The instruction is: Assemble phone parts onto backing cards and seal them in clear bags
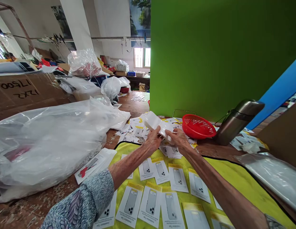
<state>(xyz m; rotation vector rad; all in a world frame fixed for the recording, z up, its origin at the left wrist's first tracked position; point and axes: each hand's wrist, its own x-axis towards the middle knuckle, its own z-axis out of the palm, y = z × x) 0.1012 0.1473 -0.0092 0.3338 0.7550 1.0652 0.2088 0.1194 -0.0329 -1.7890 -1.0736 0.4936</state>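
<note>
At nine o'clock from the hands lies a bulging clear plastic bag (54, 136); at eight, white packets (96, 165) with a red print. The left forearm comes up from seven o'clock, its wrist nearly straight. The left hand (154, 137) is mostly closed, thumb on top, gripping the near edge of a glossy white strip (154, 121). The strip is up off the table, bent, just beyond the yellow mat (238, 178); whether it is one layer or several cannot be told. The step in hand looks like parting or straightening it, and the next move seems to call for a light pinch at the edge, as it looks slick. Phone-case "Installation Tips" cards (130, 203) lie at six o'clock. The right hand (179, 140), its forearm rising from five, pinches the strip's right end, fingers partly curled. A red plastic basket (197, 135) sits at two o'clock, a steel flask (236, 124) beyond.
</note>
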